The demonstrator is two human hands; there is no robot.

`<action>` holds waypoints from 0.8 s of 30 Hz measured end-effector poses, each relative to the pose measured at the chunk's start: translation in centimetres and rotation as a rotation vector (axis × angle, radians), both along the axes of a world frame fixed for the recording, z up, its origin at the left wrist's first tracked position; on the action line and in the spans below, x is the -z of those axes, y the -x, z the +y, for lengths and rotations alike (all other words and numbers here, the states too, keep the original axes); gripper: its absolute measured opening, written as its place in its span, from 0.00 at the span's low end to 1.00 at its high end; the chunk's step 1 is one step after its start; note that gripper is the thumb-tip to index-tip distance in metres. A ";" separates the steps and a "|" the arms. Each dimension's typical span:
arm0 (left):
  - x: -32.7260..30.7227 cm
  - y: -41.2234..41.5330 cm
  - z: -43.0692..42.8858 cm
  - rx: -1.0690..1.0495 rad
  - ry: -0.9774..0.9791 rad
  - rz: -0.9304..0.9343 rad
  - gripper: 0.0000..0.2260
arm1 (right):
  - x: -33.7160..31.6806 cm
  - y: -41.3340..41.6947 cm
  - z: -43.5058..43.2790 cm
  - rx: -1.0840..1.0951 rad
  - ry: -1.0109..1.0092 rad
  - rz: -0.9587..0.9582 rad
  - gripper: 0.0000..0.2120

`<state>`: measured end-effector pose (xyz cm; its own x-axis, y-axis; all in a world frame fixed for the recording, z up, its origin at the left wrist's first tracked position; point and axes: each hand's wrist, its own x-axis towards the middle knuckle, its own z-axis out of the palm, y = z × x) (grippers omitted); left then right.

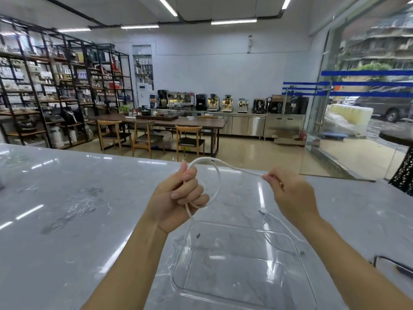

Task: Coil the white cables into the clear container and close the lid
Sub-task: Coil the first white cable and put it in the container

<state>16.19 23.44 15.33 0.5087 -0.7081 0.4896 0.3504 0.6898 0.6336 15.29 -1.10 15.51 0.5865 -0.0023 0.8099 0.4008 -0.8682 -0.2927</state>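
Two bare hands work above a grey marbled stone countertop (67, 198), both raised over a clear rectangular plastic container (234, 265) that sits open at the near edge, toward six o'clock. Its long axis runs roughly from eight o'clock to two o'clock across the view, and nothing lies inside it that can be made out.

At the ten o'clock side of the container, the left hand (178, 198) is curled into a loose fist around a thin white cable (218, 182). One loop of that cable stands upright from the fist, arching up past the thumb toward twelve o'clock, bending round to the right, and returning beneath the fingers. A loose tail drops from the fist toward five o'clock, down to the container's far rim.

From the top of the loop the cable runs out toward three o'clock, nearly level and taut, to the right hand (292, 193), which pinches it between thumb and fingertips.

Below that hand, a second thin white cable (271, 222) lies slack on the countertop, touching the container's far right corner.
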 end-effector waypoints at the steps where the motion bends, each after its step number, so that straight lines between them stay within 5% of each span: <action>1: 0.1 -0.5 -0.1 0.015 0.048 0.030 0.21 | 0.9 -0.2 0.6 0.051 0.216 -0.024 0.08; 5: 1.0 -1.6 0.1 -0.102 0.117 0.160 0.21 | 4.5 -0.9 2.9 0.045 0.585 0.147 0.27; 10: 2.3 -1.4 1.3 -0.320 0.238 0.327 0.19 | 6.2 -0.9 3.4 -0.041 0.228 0.400 0.18; 12: 2.2 -1.0 1.6 -0.409 0.218 0.359 0.19 | 6.5 -0.7 2.5 -0.062 0.141 0.332 0.18; 15: 2.0 -0.4 1.2 -0.564 0.117 0.415 0.18 | 6.8 -0.5 2.4 -0.155 0.397 0.104 0.18; 18: 2.0 -0.3 0.1 -0.674 -0.026 0.440 0.17 | 5.6 1.0 3.9 -0.426 0.572 0.135 0.06; 24: 2.3 0.5 -2.3 -0.686 -0.324 0.310 0.15 | 2.4 2.7 6.1 -0.588 0.408 0.107 0.12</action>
<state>15.71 21.11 13.00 0.9590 -0.2720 0.0803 0.1086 0.6139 0.7818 12.56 5.03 13.15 0.4737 0.6283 0.6170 0.8223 -0.5664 -0.0545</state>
